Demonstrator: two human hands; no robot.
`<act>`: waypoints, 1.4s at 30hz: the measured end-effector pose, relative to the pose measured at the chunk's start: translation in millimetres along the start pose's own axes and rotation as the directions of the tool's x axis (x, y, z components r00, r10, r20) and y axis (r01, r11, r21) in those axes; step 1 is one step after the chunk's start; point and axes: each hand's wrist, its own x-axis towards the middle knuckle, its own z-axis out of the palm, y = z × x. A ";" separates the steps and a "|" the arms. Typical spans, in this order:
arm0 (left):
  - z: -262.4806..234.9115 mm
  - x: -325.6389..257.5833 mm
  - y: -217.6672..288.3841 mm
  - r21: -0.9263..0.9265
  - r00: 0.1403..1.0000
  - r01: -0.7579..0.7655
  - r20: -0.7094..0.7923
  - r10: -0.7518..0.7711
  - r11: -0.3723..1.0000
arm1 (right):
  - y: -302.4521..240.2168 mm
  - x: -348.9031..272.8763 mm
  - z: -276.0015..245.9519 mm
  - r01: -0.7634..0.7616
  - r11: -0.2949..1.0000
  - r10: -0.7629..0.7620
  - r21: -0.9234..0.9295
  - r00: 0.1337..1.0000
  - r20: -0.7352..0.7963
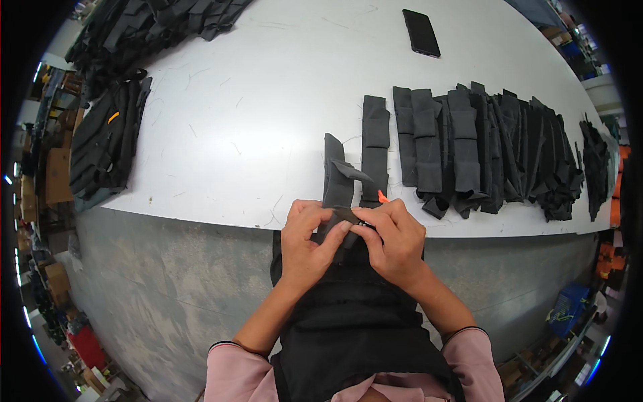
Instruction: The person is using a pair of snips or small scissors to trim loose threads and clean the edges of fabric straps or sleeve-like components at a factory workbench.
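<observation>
Two bare hands meet at the near edge of the white worktable — the left hand and the right hand are both pinched shut on one long dark grey fabric strip. A small orange tool is seen just above the right fingers; whether it is gripped cannot be told. A row of folded dark fabric pieces is laid to the right — a black phone lies well beyond.

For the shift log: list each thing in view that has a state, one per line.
left hand: closed on the dark fabric strip
right hand: pinching the strip, small orange tool at fingertips
dark fabric strip: flat on the table edge, flap lifted
orange tool: held, mostly hidden
row of strips: laid flat, overlapping
phone: screen dark, lying flat
</observation>
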 end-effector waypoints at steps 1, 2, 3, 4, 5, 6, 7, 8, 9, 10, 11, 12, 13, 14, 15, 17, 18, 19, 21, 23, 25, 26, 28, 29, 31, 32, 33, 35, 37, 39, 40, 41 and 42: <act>-0.1 -0.4 -0.5 -0.003 1.000 0.000 0.000 0.000 1.000 | 0.6 -1.0 -0.2 0.000 1.000 0.000 -0.003 1.000 0.001; 0.2 -1.4 -1.4 -0.058 0.999 0.051 0.017 -0.050 0.997 | 1.8 -2.8 -0.2 -0.030 0.999 0.030 0.025 1.000 -0.002; -0.4 -2.2 -2.8 -0.109 0.994 0.103 0.035 -0.100 0.989 | 2.5 -3.8 -0.2 -0.059 0.997 0.059 0.056 0.998 -0.004; -1.2 -2.9 -4.8 -0.110 0.995 0.102 0.033 -0.099 0.989 | 2.5 -4.1 -2.7 -0.057 0.997 0.057 0.056 0.998 -0.003; -2.1 -3.6 -7.2 -0.163 0.986 0.161 0.060 -0.153 0.973 | 2.4 -4.0 -7.4 -0.089 0.992 0.091 0.093 0.996 -0.016; -2.8 -5.1 -9.2 -0.215 0.974 0.222 0.091 -0.206 0.951 | 2.8 -4.6 -12.6 -0.122 0.984 0.127 0.130 0.992 -0.025; -3.8 -5.6 -10.3 -0.217 0.974 0.223 0.091 -0.208 0.950 | 4.2 -2.6 -18.0 -0.123 0.984 0.127 0.130 0.992 -0.023; -4.8 -5.7 -11.5 -0.257 0.961 0.274 0.122 -0.250 0.927 | 7.1 2.0 -23.9 -0.107 0.986 0.101 0.129 0.993 0.056; -6.2 -5.2 -11.4 -0.295 0.945 0.322 0.156 -0.287 0.900 | 10.5 6.9 -29.4 -0.090 0.987 0.073 0.129 0.989 0.131; -8.0 -5.1 -10.5 -0.295 0.945 0.322 0.156 -0.287 0.900 | 14.8 10.7 -33.4 -0.069 0.986 0.038 0.153 0.979 0.200; -10.1 -5.0 -8.8 -0.299 0.938 0.336 0.193 -0.288 0.893 | 16.7 14.6 -37.6 -0.069 0.986 0.037 0.154 0.979 0.199; -11.5 -4.4 -8.4 -0.303 0.929 0.352 0.231 -0.291 0.886 | 19.1 18.1 -41.0 -0.031 0.987 -0.011 0.155 0.965 0.264; -13.8 -2.9 -6.7 -0.302 0.928 0.354 0.231 -0.292 0.885 | 21.5 21.0 -43.3 0.006 0.987 -0.059 0.160 0.943 0.327; -16.7 -0.6 -4.1 -0.266 0.898 0.403 0.302 -0.321 0.876 | 24.6 23.1 -44.3 0.005 0.987 -0.058 0.161 0.943 0.328; -18.6 0.9 -2.0 -0.227 0.861 0.447 0.370 -0.348 0.865 | 26.3 25.5 -46.3 0.049 0.983 -0.112 0.176 0.924 0.366; -19.2 2.0 -2.7 -0.259 0.860 0.455 0.376 -0.345 0.852 | 27.5 28.4 -47.9 0.090 0.977 -0.163 0.193 0.900 0.405; -19.6 2.4 -3.0 -0.290 0.859 0.461 0.382 -0.341 0.839 | 27.2 29.2 -48.1 0.094 0.976 -0.170 0.197 0.894 0.414; -20.4 3.2 -3.0 -0.290 0.858 0.463 0.383 -0.342 0.838 | 26.8 29.6 -48.4 0.097 0.975 -0.176 0.201 0.889 0.423; -23.0 4.4 -3.0 -0.327 0.836 0.494 0.434 -0.336 0.806 | 25.5 29.7 -48.8 0.105 0.974 -0.182 0.199 0.889 0.421; -24.6 4.4 -3.0 -0.334 0.827 0.508 0.448 -0.341 0.794 | 25.3 29.3 -48.4 0.113 0.974 -0.188 0.198 0.888 0.419; -25.9 4.6 -4.1 -0.342 0.819 0.521 0.461 -0.343 0.782 | 25.5 29.3 -47.7 0.151 0.968 -0.220 0.202 0.898 0.382; -26.5 4.8 -4.7 -0.335 0.812 0.524 0.473 -0.341 0.783 | 25.2 29.7 -48.3 0.151 0.968 -0.220 0.202 0.897 0.383; -27.8 5.0 -6.2 -0.329 0.806 0.529 0.485 -0.340 0.782 | 24.6 30.3 -50.8 0.172 0.970 -0.228 0.170 0.885 0.405; -28.8 5.6 -7.0 -0.315 0.796 0.531 0.504 -0.335 0.787 | 25.2 30.8 -51.0 0.172 0.970 -0.228 0.171 0.885 0.406; -29.6 6.9 -7.8 -0.302 0.785 0.532 0.525 -0.328 0.791 | 26.8 32.2 -51.5 0.224 0.960 -0.275 0.169 0.869 0.411; -30.0 7.6 -7.5 -0.303 0.781 0.531 0.538 -0.317 0.792 | 26.7 32.3 -51.8 0.224 0.960 -0.274 0.168 0.869 0.412; -30.6 8.0 -7.6 -0.304 0.777 0.529 0.550 -0.307 0.792 | 26.4 32.4 -51.4 0.234 0.958 -0.283 0.166 0.868 0.408; -31.0 7.9 -9.3 -0.319 0.780 0.523 0.552 -0.294 0.790 | 26.2 31.4 -50.9 0.245 0.956 -0.291 0.164 0.866 0.406; -31.5 8.8 -9.5 -0.334 0.787 0.515 0.550 -0.280 0.789 | 25.8 28.4 -50.4 0.198 0.964 -0.249 0.175 0.905 0.346; -32.2 8.7 -9.2 -0.342 0.787 0.519 0.549 -0.282 0.783 | 19.6 29.9 -57.0 0.185 0.966 -0.241 0.180 0.897 0.371; -32.8 8.2 -9.5 -0.341 0.788 0.519 0.546 -0.285 0.783 | 17.7 30.5 -58.6 0.169 0.968 -0.231 0.185 0.889 0.396; -33.5 7.8 -9.9 -0.332 0.784 0.519 0.552 -0.284 0.788 | 17.9 30.5 -57.2 0.170 0.967 -0.233 0.188 0.888 0.396; -32.8 8.4 -9.8 -0.326 0.779 0.516 0.562 -0.276 0.792 | 18.1 30.4 -57.0 0.181 0.965 -0.245 0.188 0.879 0.410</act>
